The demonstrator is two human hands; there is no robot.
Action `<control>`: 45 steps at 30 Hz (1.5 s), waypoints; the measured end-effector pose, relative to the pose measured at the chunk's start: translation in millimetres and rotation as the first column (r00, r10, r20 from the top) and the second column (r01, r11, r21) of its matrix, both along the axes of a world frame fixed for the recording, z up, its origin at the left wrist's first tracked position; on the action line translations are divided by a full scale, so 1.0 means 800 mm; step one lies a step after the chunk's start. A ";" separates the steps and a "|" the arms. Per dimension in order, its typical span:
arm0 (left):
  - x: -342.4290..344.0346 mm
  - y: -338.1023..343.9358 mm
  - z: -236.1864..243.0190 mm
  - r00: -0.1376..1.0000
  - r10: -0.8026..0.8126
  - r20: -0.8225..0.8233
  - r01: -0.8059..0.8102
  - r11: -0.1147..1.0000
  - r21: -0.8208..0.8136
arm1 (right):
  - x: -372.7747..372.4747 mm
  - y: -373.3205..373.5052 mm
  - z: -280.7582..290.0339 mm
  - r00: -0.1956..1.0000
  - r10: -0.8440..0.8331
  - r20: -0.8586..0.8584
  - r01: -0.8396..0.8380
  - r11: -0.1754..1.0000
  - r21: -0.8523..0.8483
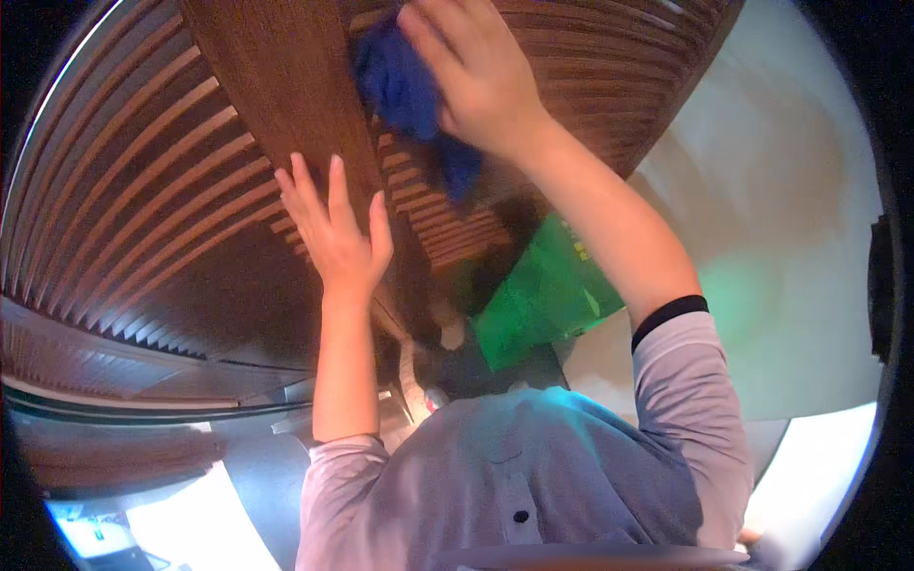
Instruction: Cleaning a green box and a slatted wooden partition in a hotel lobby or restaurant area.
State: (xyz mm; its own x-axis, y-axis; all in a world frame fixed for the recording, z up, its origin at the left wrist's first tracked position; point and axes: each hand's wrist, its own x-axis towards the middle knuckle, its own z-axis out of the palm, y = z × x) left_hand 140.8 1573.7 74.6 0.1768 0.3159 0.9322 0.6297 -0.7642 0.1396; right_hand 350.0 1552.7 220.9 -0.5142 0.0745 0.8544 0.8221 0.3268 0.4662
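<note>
A brown wooden louvered door (609,57) rises in front of me, and next to it on the left is a second slatted panel (114,190). My right hand (490,90) holds a crumpled dark blue cloth (392,81) against the slats, beside the wide upright board (276,67). Part of the cloth hangs below the palm; the hand covers the rest, and its fingertips are slightly blurred. Lower and to the left, my left hand (338,243) has its fingers spread, with the fingertips at the upright board. Nothing is in that hand.
Below my right forearm stands a bright green bag or box (543,300), close to the door's foot. A pale wall (790,190) runs along the right side. Bright light comes in at the lower left and lower right.
</note>
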 end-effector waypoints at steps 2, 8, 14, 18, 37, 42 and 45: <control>0.007 0.023 0.019 1.000 0.000 -0.003 0.000 1.000 0.022 | -0.013 0.012 0.016 0.996 -0.035 -0.079 0.033 0.999 -0.023; -0.009 0.066 0.009 0.988 0.089 -0.122 -0.084 0.995 0.052 | -0.059 0.064 -0.110 0.983 0.055 -0.178 -0.047 0.998 0.049; -0.019 0.076 0.011 0.990 0.023 -0.137 -0.014 0.998 0.060 | -0.071 0.054 -0.247 0.868 -0.071 -0.491 -0.027 0.981 -0.191; -0.020 0.088 0.011 0.995 0.045 -0.091 -0.035 0.994 0.108 | -0.069 0.055 -0.317 0.817 -0.132 -0.561 0.006 0.975 -0.220; -0.028 0.089 0.028 1.000 -0.004 -0.002 0.004 0.982 0.189 | -0.089 0.054 -0.187 0.791 0.243 -0.561 -0.305 0.952 -0.018; -0.020 0.104 0.027 0.999 -0.025 -0.036 0.035 0.950 0.309 | -0.113 0.086 -0.240 0.854 0.076 -0.514 -0.072 0.997 0.028; -0.030 0.120 0.017 0.987 0.148 -0.069 -0.116 0.934 0.337 | -0.110 0.088 -0.303 0.828 0.047 -0.559 -0.085 0.995 -0.042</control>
State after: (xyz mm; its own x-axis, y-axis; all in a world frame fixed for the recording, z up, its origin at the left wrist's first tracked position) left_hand 117.0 1669.7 88.1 0.2444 0.0188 0.9695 0.7260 -0.6663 -0.1701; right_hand 262.4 1623.5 -21.7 0.0415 0.1204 0.9919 0.9113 0.4024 -0.0870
